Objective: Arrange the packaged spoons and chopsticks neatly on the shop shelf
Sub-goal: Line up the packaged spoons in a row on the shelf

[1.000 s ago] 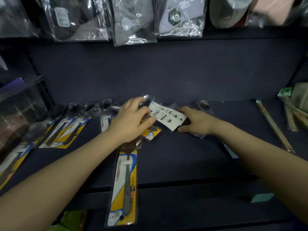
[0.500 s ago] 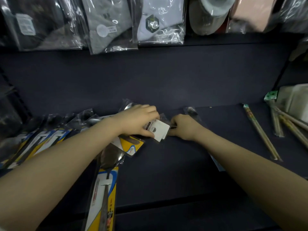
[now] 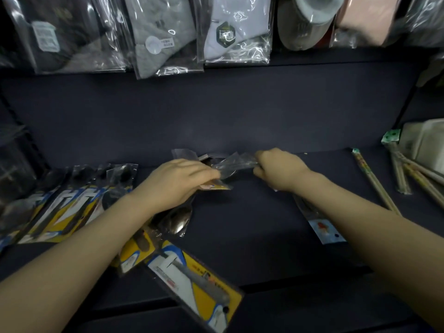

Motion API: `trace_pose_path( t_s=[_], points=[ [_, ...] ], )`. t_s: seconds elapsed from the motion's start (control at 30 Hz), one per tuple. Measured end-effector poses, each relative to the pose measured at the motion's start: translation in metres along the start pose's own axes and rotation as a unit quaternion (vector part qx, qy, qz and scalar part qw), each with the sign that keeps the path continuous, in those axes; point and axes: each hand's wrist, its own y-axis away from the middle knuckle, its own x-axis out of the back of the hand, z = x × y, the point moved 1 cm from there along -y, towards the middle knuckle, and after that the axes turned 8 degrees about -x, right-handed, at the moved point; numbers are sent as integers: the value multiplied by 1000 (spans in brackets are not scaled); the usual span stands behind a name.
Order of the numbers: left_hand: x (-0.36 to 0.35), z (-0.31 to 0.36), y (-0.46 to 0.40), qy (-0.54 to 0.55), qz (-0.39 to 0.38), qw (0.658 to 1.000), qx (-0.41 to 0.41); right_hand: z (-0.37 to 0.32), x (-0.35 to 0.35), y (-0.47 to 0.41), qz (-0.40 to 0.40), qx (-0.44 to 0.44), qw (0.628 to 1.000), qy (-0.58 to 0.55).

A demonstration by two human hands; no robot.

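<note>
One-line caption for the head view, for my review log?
Both hands, left hand and right hand, grip clear plastic spoon packets on the dark shop shelf.

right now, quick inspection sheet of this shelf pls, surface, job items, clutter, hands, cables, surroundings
surface: dark shelf, flat.
job's things: row of yellow-card spoon packs at left; loose spoon pack skewed at front edge; clear spoon packets between the hands; blue-ended pack under right forearm; chopstick packs at right.
clutter: pale bundle far right, unclear.
grippers: left hand and right hand both grip the clear spoon packets.
cables: nothing seen.
surroundings: bagged socks hanging above.
</note>
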Motion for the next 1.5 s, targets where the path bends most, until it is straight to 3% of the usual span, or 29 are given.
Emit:
trace_pose_path(
  t_s=[0.13,0.27,0.57,0.7,0.83,0.9,0.97,1.07,1.2,1.33,1.5],
  points=[
    [-11,3,1,-17,38,999,-17,34,15,14,60,-42,996,56],
    [-18,11,-3,-27,43,998,-41,65,20,35,72,-129,989,24],
    [-18,14,-8,1,-4,999,-51,70,-5,67,-26,-300,954,-16],
    [-18,10,-7,44,-58,997,-32,63,-2,68,-65,-275,959,27],
    [-21,-1,-3,100,-190,975,54,51,12,51,57,-198,979,13],
    [-16,-2,-5,168,-226,954,98,40,15,31,49,-131,989,-46],
    [-12,-2,-10,231,-220,938,133,28,9,9,1,-67,996,-53],
    [-11,4,-22,205,-214,945,137,17,-4,-24,-74,11,996,58],
    [-18,16,-35,188,-240,943,131,34,-11,-61,-80,22,986,143],
    [-24,29,-45,181,-233,949,111,63,-15,-73,-166,35,980,105],
    [-34,42,-59,172,-226,951,122,80,-17,-77,-100,19,993,65]
  ],
)
